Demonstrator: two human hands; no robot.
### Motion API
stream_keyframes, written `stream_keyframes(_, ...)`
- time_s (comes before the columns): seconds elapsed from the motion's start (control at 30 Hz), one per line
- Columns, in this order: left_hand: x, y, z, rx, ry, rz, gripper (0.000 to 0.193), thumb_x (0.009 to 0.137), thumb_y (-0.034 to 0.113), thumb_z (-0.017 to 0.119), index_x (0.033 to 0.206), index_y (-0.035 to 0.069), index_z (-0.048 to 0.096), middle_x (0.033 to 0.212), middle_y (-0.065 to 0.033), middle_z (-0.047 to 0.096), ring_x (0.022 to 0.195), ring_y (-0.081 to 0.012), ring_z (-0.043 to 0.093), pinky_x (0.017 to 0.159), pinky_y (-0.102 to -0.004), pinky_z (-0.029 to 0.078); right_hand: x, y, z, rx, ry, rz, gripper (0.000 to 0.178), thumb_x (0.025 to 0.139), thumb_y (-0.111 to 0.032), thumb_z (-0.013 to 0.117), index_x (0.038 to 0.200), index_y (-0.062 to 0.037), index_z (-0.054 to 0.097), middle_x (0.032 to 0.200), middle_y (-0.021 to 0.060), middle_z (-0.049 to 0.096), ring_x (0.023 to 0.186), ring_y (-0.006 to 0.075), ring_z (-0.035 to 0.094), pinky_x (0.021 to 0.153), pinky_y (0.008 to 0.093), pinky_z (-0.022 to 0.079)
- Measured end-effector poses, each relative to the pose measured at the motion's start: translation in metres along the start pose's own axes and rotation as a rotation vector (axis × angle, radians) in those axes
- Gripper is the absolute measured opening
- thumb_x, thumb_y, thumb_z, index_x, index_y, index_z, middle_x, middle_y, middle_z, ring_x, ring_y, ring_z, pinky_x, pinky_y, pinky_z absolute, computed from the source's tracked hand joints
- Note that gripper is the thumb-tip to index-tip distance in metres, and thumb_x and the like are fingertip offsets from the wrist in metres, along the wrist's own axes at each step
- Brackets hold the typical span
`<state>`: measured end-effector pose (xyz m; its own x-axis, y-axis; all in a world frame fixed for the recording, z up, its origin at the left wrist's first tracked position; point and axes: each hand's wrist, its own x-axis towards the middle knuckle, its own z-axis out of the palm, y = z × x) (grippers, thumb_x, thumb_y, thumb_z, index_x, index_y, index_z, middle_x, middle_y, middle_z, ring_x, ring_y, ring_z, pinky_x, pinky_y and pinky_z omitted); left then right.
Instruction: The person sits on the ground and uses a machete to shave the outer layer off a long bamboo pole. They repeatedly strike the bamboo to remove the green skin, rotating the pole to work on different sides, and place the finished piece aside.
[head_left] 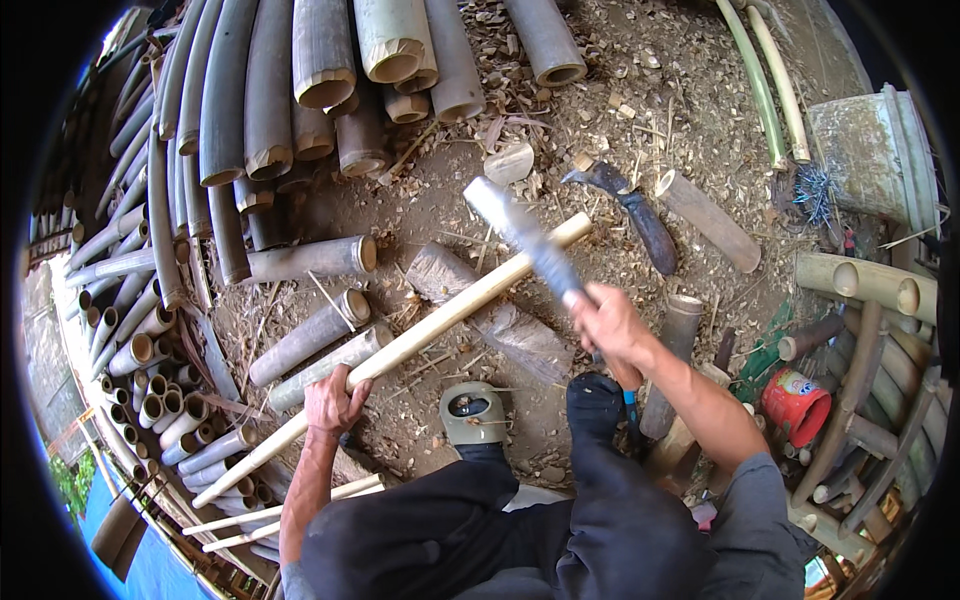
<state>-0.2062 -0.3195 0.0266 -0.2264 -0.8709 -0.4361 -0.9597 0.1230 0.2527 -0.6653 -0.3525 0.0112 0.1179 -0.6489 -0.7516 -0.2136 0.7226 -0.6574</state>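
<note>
A heap of grey-brown bamboo poles (270,90) fills the upper left, their cut hollow ends facing the middle of the scene; more short pole pieces lie scattered below it on the dirt ground (640,100), which is littered with chips and shavings.

Below and to the right of the heap, a long pale bamboo strip (420,335) runs slantwise, its upper end up right of the heap's lowest poles and its lower end down near the stacked short tubes at the left. It is smooth, light yellow, narrow and straight, much paler than the weathered poles. Its middle lies across a grey wooden block (500,325) resting on the ground.

The left hand (335,400) is clenched around the strip's lower half, well below the heap. The right hand (610,325) grips the handle of a big knife (525,235), whose broad, blurred grey blade points up-left and crosses over the strip near its upper end.

A second knife with a dark handle (635,210) lies on the ground right of the strip's upper end, just beside a short cut tube (710,220). A red can (797,405) stands far right of the heap, beside a rack of thick bamboo. A foot in a greenish shoe (472,412) is planted just below the block.
</note>
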Motion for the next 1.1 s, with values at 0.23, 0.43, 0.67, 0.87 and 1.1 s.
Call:
stream_keyframes(0.23, 0.011, -0.003, -0.004, -0.069, -0.071, -0.013, 0.061, 0.093, 0.063, 0.048, 0.085, 0.004, 0.061, 0.063, -0.0239, 0.059, 0.066, -0.0456, 0.061, 0.062, -0.0507, 0.047, -0.002, 0.004, 0.004, -0.111, -0.122, 0.047, 0.033, 0.103, -0.034, 0.054, 0.094, -0.0017, 0.055, 0.068, 0.0028, 0.06, 0.05, 0.0115, 0.058, 0.045, 0.0293, 0.051)
stream_keyframes(0.43, 0.019, -0.011, -0.008, -0.098, -0.188, -0.022, 0.062, 0.091, 0.065, 0.052, 0.086, 0.004, 0.061, 0.065, -0.025, 0.061, 0.069, -0.047, 0.063, 0.065, -0.0532, 0.049, -0.007, 0.007, 0.009, -0.293, -0.269, -0.093, 0.03, 0.104, -0.03, 0.052, 0.096, -0.001, 0.055, 0.066, 0.0007, 0.056, 0.048, 0.0111, 0.057, 0.044, 0.027, 0.053)
stream_keyframes(0.67, 0.03, -0.003, -0.017, -0.164, -0.281, -0.085, 0.071, 0.08, 0.072, 0.063, 0.09, 0.002, 0.066, 0.071, -0.0254, 0.065, 0.076, -0.0452, 0.065, 0.069, -0.0501, 0.051, -0.01, -0.001, 0.006, -0.114, -0.157, 0.018, 0.024, 0.101, -0.023, 0.056, 0.098, 0.0014, 0.057, 0.067, 0.0041, 0.059, 0.049, 0.0126, 0.059, 0.04, 0.0278, 0.05)
stream_keyframes(0.87, 0.03, 0.003, -0.019, -0.217, -0.272, -0.11, 0.059, 0.082, 0.059, 0.068, 0.1, 0.003, 0.072, 0.073, -0.0206, 0.068, 0.07, -0.0343, 0.068, 0.069, -0.0436, 0.052, 0.005, -0.001, -0.001, 0.018, 0.048, -0.017, 0.037, 0.104, -0.034, 0.049, 0.086, -0.0016, 0.052, 0.064, 0.004, 0.058, 0.047, 0.0128, 0.059, 0.043, 0.0287, 0.049)
stream_keyframes(1.1, 0.017, 0.019, -0.04, -0.082, -0.483, -0.203, 0.079, 0.08, 0.081, 0.053, 0.105, 0.008, 0.071, 0.092, -0.0208, 0.071, 0.09, -0.0367, 0.069, 0.081, -0.0482, 0.053, -0.014, 0.024, -0.004, 0.002, 0.18, -0.118, 0.026, 0.1, -0.033, 0.059, 0.09, -0.0087, 0.056, 0.063, -0.0032, 0.046, 0.046, 0.008, 0.048, 0.039, 0.0268, 0.04)
